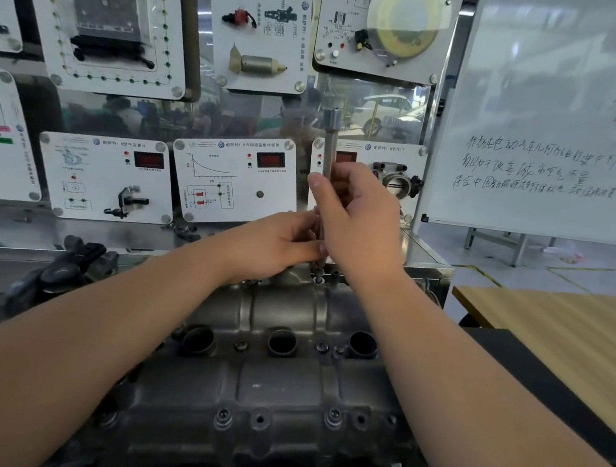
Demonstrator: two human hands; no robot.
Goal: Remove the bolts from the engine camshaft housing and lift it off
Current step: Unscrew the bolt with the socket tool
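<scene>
Centrally, the grey housing (274, 379) fills the lower middle of the frame, with three round bores across its top and bolts (333, 416) along its near edge. Behind it hang white panels (105, 175); a whiteboard (565, 120) stands upper right. Just above centre, the right hand (358, 220) grips an upright extension bar (329, 147) whose lower end meets the housing's far edge. The left hand (278, 245) pinches the bar lower down, touching the right.

An automotive training workshop: wall-mounted sensor demonstration panels (233, 180), a handwritten whiteboard (565, 120), and an engine (275, 375) on a stand.
</scene>
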